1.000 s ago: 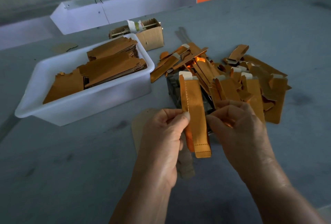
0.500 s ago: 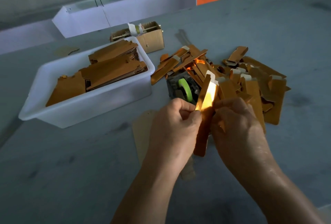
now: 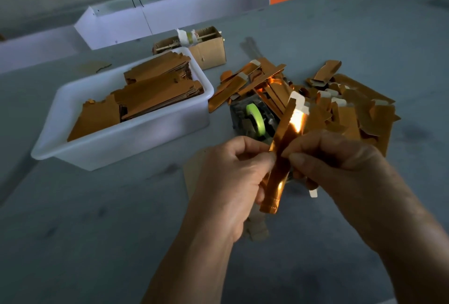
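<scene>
The folded card strip (image 3: 279,155) is shiny copper-orange with a white tab at its top, like the pile of strips (image 3: 340,99) behind it. The tub (image 3: 136,136) is white, its flat cards (image 3: 150,92) dull brown. The tape roll (image 3: 255,116) is lime green, the worktop (image 3: 73,231) grey.

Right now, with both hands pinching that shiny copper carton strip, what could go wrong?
1. The left hand and right hand pinch the copper carton strip mid-length; the glossy card may slip or crease crooked.
2. The pile of folded strips crowds the tape dispenser behind; a knuckle could scatter it.
</scene>
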{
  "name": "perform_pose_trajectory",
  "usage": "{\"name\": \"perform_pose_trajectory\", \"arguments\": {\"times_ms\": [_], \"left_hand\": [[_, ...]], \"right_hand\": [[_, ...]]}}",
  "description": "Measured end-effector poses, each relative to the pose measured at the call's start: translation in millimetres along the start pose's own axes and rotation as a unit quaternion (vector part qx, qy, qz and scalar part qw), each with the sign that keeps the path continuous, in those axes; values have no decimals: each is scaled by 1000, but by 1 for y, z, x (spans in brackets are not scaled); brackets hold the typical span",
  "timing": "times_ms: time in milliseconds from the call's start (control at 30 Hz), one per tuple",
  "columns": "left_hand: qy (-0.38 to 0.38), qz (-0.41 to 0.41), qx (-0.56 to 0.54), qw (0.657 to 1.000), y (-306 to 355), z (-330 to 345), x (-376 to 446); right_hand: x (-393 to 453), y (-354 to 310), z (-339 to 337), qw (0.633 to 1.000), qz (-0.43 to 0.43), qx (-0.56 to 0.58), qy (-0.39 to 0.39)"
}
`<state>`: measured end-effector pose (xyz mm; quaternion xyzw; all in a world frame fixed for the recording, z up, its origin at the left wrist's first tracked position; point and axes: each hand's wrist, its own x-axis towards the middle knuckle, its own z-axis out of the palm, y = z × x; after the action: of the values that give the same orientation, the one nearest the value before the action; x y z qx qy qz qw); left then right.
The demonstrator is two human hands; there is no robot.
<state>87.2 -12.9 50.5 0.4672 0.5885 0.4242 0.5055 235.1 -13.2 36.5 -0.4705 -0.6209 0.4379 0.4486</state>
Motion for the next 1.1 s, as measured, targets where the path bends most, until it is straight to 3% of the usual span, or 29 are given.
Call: {"name": "perform_pose_trajectory", "arguments": {"times_ms": [200, 767, 1000, 1100], "left_hand": [[-13, -51, -61, 997, 0, 0, -3], [-52, -33, -51, 997, -7, -4, -9], [36, 22, 2, 999, -15, 4, -13], [108, 95, 68, 987, -17, 15, -18]], "right_hand": [[0, 3, 2, 999, -12, -37, -5], [1, 3, 14, 985, 30, -169, 32], [-1, -7, 22, 970, 26, -232, 69], [-2, -13, 27, 961, 35, -257, 93]]}}
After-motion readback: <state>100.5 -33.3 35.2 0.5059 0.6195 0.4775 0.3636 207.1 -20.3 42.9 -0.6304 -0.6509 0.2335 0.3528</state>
